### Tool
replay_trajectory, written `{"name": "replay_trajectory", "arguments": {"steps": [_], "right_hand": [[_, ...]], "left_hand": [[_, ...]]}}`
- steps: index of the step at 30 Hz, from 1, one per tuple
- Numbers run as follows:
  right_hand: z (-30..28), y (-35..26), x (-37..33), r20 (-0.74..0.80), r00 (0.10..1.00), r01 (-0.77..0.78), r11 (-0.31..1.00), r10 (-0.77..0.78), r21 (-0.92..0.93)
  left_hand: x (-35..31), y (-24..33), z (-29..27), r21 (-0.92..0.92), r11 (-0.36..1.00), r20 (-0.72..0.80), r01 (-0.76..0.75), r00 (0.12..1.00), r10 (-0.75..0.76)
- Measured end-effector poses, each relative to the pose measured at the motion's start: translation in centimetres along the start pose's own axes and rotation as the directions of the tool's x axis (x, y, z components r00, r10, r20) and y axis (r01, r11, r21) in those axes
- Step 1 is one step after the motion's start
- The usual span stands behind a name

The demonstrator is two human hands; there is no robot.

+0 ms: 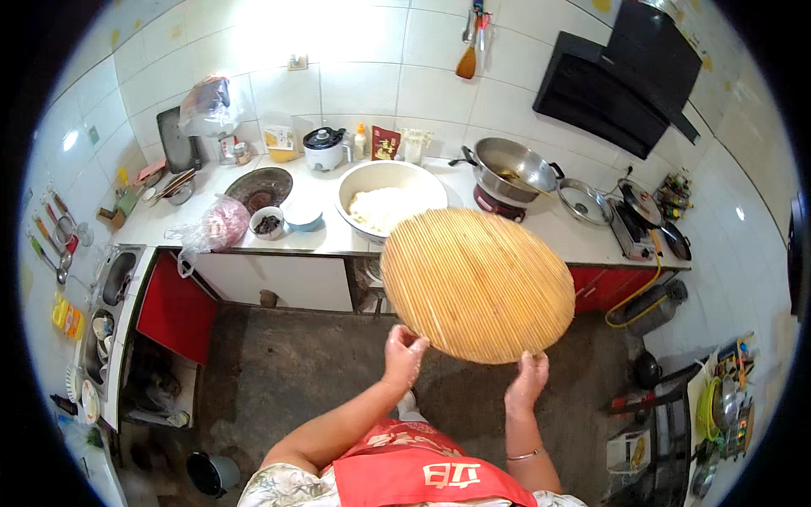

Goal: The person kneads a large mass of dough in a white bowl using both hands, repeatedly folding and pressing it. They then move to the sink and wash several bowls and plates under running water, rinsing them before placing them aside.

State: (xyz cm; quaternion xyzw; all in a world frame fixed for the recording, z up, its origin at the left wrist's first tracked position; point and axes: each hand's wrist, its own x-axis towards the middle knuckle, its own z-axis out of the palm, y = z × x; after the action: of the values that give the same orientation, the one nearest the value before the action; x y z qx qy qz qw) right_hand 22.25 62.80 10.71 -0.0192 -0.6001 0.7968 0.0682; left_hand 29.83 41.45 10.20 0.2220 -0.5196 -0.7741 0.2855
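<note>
A large round tray of pale stalks laid side by side (pixel 477 287) is held up in front of me, over the counter's front edge. My left hand (pixel 404 357) grips its lower left rim, the thumb against the edge. At the lower right rim, my right hand (pixel 528 380) is closed on the same tray. Fingers behind the tray are hidden. Just beyond it stands a wide white basin (pixel 346 182) with a white, crumbly-looking mass (pixel 378 207) inside, partly covered by the tray. To the right, a two-handled steel pot (pixel 507 156) rests on a small red burner (pixel 498 205).
The white counter (pixel 473 190) runs along the back wall, holding a bagged pink mass (pixel 221 221), a bowl of dark pieces (pixel 268 224), a rice cooker (pixel 324 152) and a steel lid (pixel 585 203). A gas cylinder (pixel 657 311) stands at right; a red cabinet door (pixel 173 308) hangs open at left.
</note>
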Motion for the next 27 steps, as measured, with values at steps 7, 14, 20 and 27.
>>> {"name": "replay_trajectory", "arguments": {"steps": [7,14,20,27], "right_hand": [[16.8,7.5,8.0,0.255,0.967,-0.066,0.977,0.012,0.202],[28.1,18.3,13.5,0.24,0.961,-0.151,0.988,0.139,0.032],[29.6,18.1,11.9,0.407,0.832,-0.371,0.923,0.378,-0.099],[28.8,19.1,14.0,0.496,0.761,-0.255,0.896,0.418,-0.364]], "left_hand": [[16.3,4.0,-5.9,0.219,0.965,-0.107,-0.145,0.979,0.171],[30.7,2.5,-12.8,0.28,0.96,-0.18,-0.004,0.982,0.057],[33.8,0.2,-17.8,0.257,0.95,-0.247,0.18,0.962,-0.115],[36.4,0.2,-17.3,0.17,0.972,-0.24,0.161,0.964,-0.118]]}}
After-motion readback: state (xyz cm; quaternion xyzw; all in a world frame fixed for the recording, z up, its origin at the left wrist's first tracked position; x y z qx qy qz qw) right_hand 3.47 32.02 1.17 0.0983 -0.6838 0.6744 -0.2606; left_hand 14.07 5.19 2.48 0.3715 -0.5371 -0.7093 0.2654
